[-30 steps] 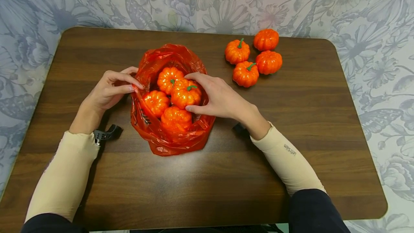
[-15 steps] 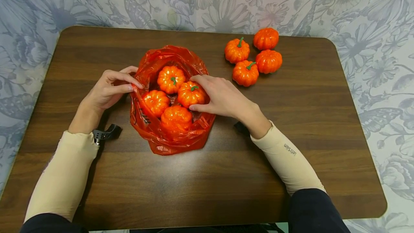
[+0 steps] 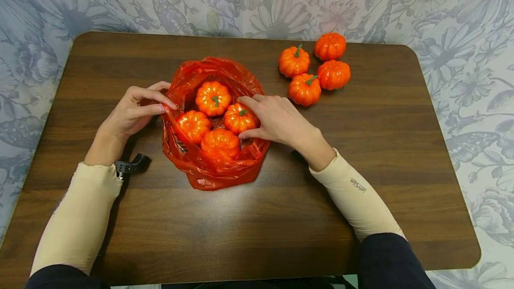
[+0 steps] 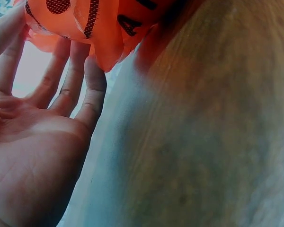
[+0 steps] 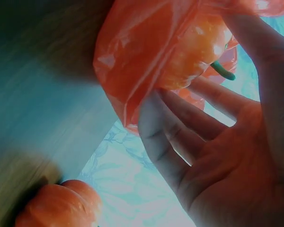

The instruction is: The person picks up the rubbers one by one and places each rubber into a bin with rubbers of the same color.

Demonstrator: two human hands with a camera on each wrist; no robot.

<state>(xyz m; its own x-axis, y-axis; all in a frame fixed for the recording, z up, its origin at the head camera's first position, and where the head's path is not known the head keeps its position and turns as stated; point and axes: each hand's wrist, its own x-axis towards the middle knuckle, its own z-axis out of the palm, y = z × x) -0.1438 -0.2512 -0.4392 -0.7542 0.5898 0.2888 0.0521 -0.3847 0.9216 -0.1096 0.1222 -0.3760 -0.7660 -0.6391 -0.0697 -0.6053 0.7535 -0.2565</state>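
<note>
A red plastic bag (image 3: 218,177) stands with its mouth spread, and several small orange pumpkins lie inside, one (image 3: 213,98) at the back. My left hand (image 3: 130,113) pinches the bag's left rim between thumb and fingers; in the left wrist view the bag (image 4: 106,28) hangs at the fingertips of that hand (image 4: 42,127). My right hand (image 3: 281,121) holds the rightmost pumpkin (image 3: 240,118) in the bag, thumb in front and fingers behind. The right wrist view shows this pumpkin (image 5: 194,52), with a green stem, between thumb and fingers of the hand (image 5: 232,156).
Several more orange pumpkins stand grouped at the back of the brown table (image 3: 381,146), right of the bag, one of them (image 3: 304,89) nearest my right hand. A wall with floral paper (image 3: 277,3) rises behind the table's back edge.
The pumpkin in my right hand has moved right and down into the bag, off the others, uncovering more of the back one. My left hand has stayed at the rim.
</note>
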